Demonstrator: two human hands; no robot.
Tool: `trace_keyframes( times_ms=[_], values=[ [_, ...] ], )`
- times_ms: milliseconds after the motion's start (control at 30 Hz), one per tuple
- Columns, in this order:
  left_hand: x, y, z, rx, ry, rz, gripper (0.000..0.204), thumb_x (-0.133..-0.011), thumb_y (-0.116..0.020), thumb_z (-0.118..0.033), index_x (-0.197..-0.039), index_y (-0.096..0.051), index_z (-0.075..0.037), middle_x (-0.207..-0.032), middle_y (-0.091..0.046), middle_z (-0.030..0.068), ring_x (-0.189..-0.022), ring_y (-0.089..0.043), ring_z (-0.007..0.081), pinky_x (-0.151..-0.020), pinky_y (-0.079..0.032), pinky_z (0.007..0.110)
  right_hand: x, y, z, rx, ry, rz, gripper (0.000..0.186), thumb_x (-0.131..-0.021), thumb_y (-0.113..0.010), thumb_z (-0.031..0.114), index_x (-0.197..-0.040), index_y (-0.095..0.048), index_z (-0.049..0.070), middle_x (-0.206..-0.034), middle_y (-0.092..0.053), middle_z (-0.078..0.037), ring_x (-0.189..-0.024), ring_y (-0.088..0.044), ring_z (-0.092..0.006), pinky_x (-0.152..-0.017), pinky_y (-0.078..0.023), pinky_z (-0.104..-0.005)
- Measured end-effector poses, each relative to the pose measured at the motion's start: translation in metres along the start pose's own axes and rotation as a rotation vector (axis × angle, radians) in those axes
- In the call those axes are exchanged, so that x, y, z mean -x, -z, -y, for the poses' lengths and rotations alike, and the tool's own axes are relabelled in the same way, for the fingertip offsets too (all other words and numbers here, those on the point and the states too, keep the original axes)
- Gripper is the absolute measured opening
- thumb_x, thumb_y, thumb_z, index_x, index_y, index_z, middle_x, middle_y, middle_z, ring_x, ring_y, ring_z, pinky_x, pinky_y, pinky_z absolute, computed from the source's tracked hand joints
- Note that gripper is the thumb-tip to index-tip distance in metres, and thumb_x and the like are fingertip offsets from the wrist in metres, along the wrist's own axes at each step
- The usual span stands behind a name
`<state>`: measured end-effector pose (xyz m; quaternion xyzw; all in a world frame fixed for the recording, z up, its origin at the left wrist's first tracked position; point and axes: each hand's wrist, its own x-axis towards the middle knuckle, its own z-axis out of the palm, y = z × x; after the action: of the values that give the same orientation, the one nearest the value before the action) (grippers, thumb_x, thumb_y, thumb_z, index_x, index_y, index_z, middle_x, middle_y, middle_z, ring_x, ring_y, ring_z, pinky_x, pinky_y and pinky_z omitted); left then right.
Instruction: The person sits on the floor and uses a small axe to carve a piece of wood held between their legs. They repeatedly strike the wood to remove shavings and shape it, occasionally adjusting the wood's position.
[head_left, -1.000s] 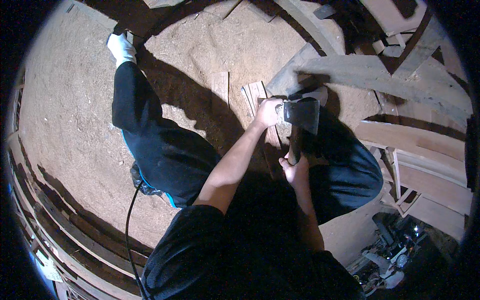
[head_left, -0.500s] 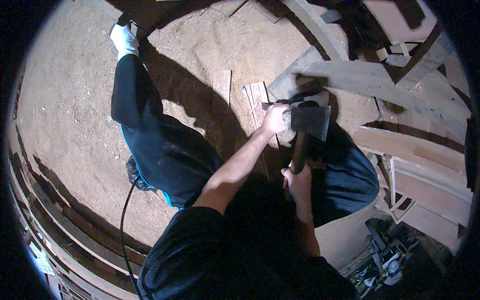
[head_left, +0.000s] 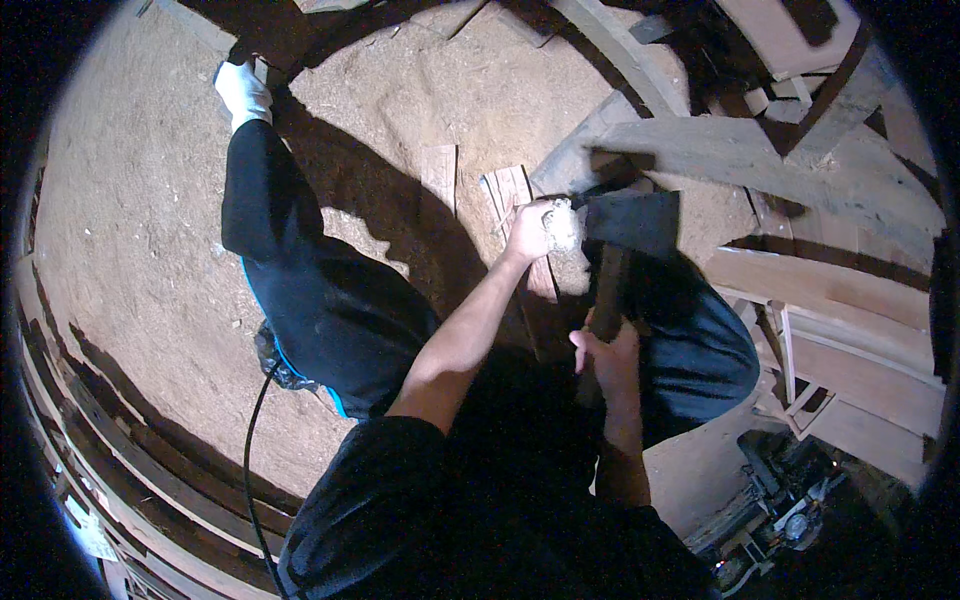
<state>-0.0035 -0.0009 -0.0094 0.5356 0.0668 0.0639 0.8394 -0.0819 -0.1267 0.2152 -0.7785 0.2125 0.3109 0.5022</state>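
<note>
From afar I see the left hand [head_left: 528,232] wrapped around a pale rough piece [head_left: 563,228], apparently to steady it, while the right hand [head_left: 610,358] grips the axe [head_left: 632,222] by its handle [head_left: 609,290], seemingly for control, its blade end just right of that piece.

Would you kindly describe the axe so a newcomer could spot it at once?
Start from the dark-trousered knee right of centre. Left of it, the right hand grips a brown handle. That is the axe, set apart from the pale boards nearby by its broad, dark blade.
</note>
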Motion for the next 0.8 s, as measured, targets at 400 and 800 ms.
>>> trace_keyframes(
  times_ms=[400,800],
  values=[
    [-0.001,-0.003,-0.019,-0.191,0.044,0.031,0.015,-0.076,-0.064,-0.013,-0.086,-0.065,-0.002,-0.077,-0.065,0.0115,-0.069,-0.062,0.0185,-0.064,-0.05,0.032,-0.035,-0.009,-0.053,0.726,0.551,-0.284,0.025,-0.069,-0.069,0.0,-0.088,-0.054,0.004,-0.067,-0.055,-0.006,-0.046,-0.051,-0.013,-0.044,-0.042,-0.0283],
    [-0.001,0.0,-0.024,-0.363,-0.136,0.083,0.016,-0.069,-0.07,-0.013,-0.081,-0.065,-0.004,-0.072,-0.064,0.0134,-0.066,-0.062,0.0276,-0.063,-0.05,0.035,-0.002,0.016,-0.002,0.177,-0.009,-0.002,0.027,-0.068,-0.068,-0.001,-0.089,-0.051,0.004,-0.062,-0.051,-0.003,-0.047,-0.051,-0.0127,-0.041,-0.042,-0.0272]
  ],
)
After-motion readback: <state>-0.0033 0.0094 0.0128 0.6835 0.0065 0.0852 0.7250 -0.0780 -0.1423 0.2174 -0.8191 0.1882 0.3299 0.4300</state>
